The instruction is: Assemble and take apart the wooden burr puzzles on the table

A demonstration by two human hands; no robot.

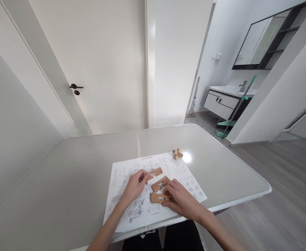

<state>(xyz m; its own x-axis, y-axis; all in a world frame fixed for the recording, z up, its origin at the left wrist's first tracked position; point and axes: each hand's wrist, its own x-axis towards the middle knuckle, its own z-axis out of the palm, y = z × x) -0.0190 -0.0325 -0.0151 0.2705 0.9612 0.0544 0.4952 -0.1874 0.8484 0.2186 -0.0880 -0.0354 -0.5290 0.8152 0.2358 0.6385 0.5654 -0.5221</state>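
Observation:
Three flat wooden puzzle pieces lie close together over a printed sheet [121, 195]. My left hand [136, 184] pinches the left end of the farthest notched piece [157, 171] between thumb and fingers. My right hand [177, 197] is closed on the right end of the nearest piece [157, 198], which has an oblong slot. Between them, the middle notched piece [157, 185] lies tilted on the paper, its right end close to my right fingers. Whether those fingers touch it I cannot tell.
An assembled wooden burr puzzle [177, 153] sits at the sheet's far right corner. The grey folding table [71, 188] has a seam and a rounded right edge. Beyond it are a white door [111, 69], a washbasin cabinet [222, 103], a mop [194, 99] and a green dustpan [221, 133].

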